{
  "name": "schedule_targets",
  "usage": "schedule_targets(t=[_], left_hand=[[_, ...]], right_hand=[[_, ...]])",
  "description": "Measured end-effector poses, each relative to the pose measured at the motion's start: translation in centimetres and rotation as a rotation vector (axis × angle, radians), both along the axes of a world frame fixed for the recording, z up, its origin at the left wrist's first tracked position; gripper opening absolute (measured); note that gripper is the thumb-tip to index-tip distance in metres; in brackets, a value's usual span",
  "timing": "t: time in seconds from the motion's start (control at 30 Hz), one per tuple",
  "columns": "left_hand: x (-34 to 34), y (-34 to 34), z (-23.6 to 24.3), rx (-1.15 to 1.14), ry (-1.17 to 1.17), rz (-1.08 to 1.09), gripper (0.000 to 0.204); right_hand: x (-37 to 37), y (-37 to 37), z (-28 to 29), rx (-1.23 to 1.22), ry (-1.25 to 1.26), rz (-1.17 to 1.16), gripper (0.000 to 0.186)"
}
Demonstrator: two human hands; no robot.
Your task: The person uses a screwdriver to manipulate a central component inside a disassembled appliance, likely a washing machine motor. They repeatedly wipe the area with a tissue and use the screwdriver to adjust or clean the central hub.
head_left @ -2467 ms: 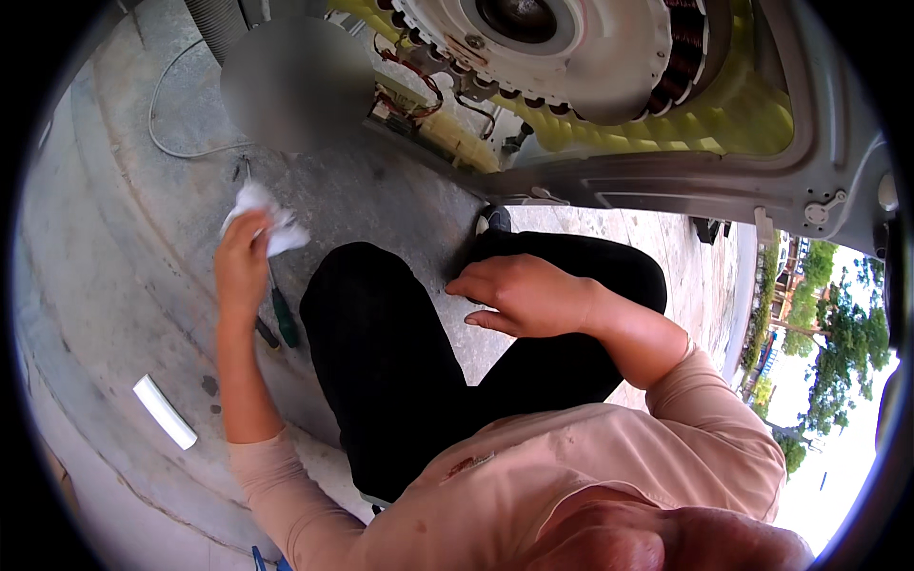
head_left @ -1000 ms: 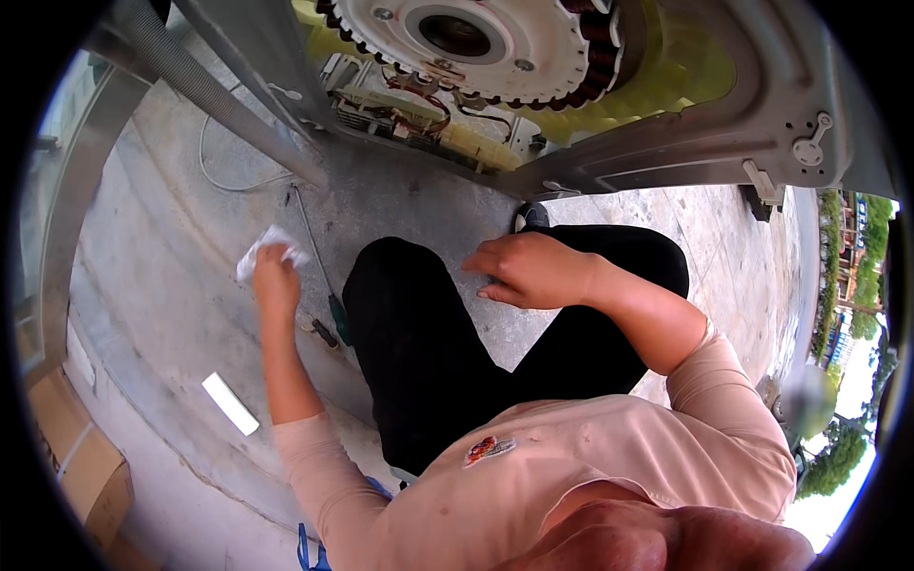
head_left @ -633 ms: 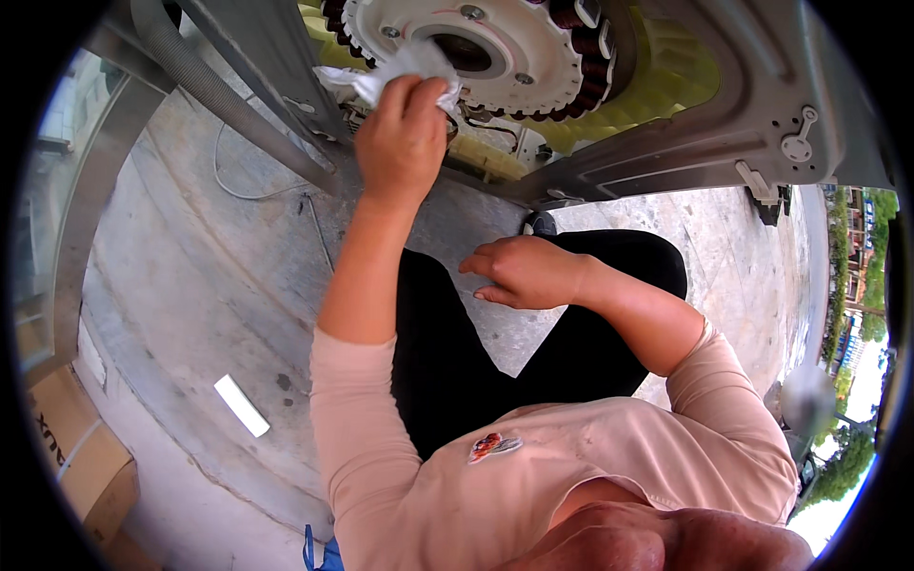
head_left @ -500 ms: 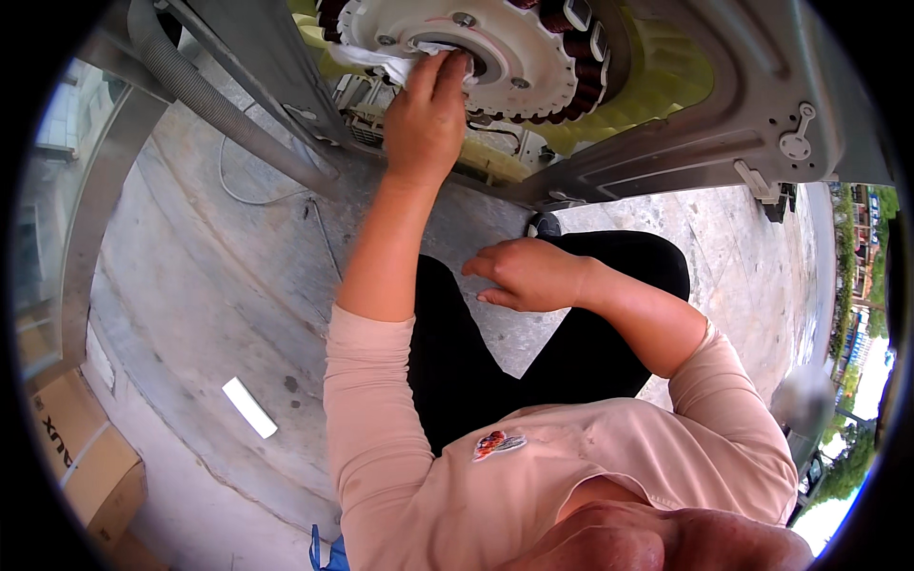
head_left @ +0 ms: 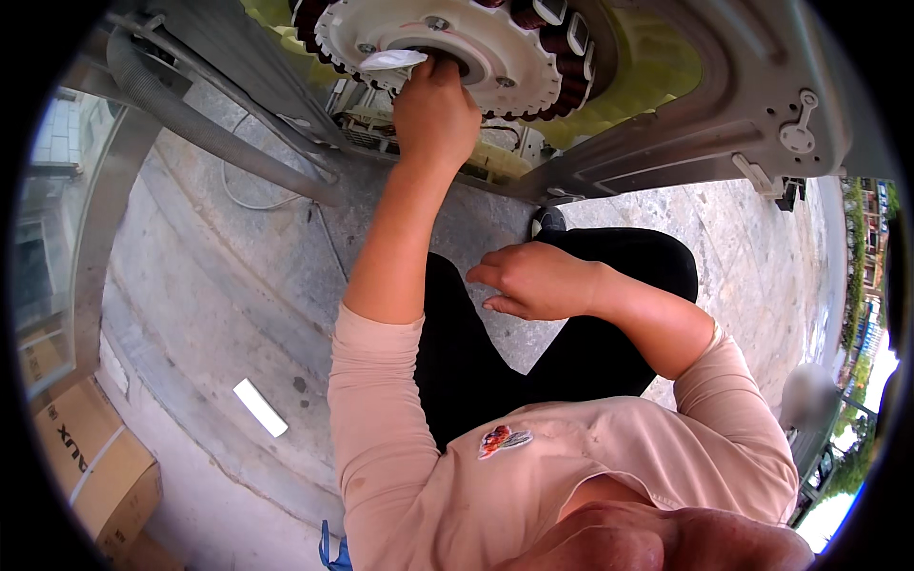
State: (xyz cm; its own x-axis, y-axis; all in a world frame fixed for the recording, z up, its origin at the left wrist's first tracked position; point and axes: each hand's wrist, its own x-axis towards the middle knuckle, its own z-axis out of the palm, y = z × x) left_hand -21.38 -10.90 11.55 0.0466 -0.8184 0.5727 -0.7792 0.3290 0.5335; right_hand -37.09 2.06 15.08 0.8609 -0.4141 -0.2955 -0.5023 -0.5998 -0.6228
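My left hand [head_left: 437, 111] reaches up to the middle of a washing machine's motor stator [head_left: 486, 33], a round white plastic ring with dark red coils around its rim. Its fingers are closed on a white wipe [head_left: 392, 60], with one end sticking out to the left. Those fingertips press into the dark round hub at the stator's centre; what they touch inside is hidden. Bent in front of my body, my right hand [head_left: 545, 280] hangs near my knee, its thumb and fingers loosely apart and nothing in them.
The machine's grey metal casing [head_left: 657, 147] surrounds the stator, and a ribbed grey hose [head_left: 205, 133] runs along the left. A white strip [head_left: 260, 407] lies on the stone floor. Cardboard boxes [head_left: 95, 457] stand at the lower left beside a glass-sided cabinet [head_left: 81, 219].
My left hand has shifted deeper against the hub, and less of the wipe shows. The right hand keeps nearly the same pose. The whole view has moved slightly.
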Motion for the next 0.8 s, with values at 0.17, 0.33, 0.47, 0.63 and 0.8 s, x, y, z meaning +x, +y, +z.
schedule_targets(t=[0.17,0.33,0.47,0.63,0.8], left_hand=[[-0.4,0.3,1.3,0.436,0.954,-0.225,0.017],[2.3,2.8,0.5,0.353,1.964,-0.554,0.024],[8.3,9.4,0.1,0.284,2.054,-0.678,0.039],[24.6,23.3,-15.0,0.679,1.434,-0.155,0.034],[21.9,24.5,-15.1,0.697,-0.143,0.386,0.024]], right_hand=[[-0.6,-0.1,-0.5,0.003,-0.039,-0.040,0.035],[0.0,-0.5,-0.8,0.023,0.018,-0.039,0.036],[-0.7,-0.7,-1.0,0.001,0.037,-0.066,0.035],[-0.2,-0.2,-0.8,0.003,0.010,-0.007,0.035],[0.3,-0.3,-1.1,-0.001,0.052,0.015,0.035]])
